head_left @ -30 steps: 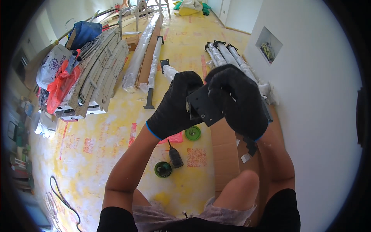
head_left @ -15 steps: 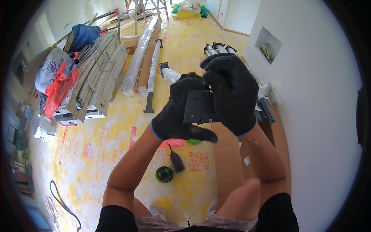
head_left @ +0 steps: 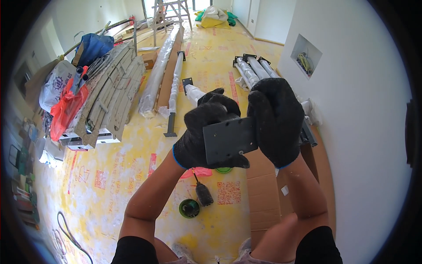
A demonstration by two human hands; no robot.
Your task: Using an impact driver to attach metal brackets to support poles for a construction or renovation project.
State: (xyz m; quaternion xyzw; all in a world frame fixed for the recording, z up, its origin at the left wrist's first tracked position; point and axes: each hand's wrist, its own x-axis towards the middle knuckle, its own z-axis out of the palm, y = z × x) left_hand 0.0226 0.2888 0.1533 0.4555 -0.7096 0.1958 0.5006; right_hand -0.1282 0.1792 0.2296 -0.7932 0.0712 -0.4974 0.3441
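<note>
Both black-gloved hands hold one flat dark-grey metal plate (head_left: pixel 229 140). Left hand (head_left: pixel 206 132) fingers pinch its left edge; right hand (head_left: pixel 276 119) fingers wrap its right edge, pressed together.

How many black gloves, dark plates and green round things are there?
Black gloves: 2, on the left hand and the right hand
Dark metal plate: 1
Green round things: 2
Total: 5
</note>
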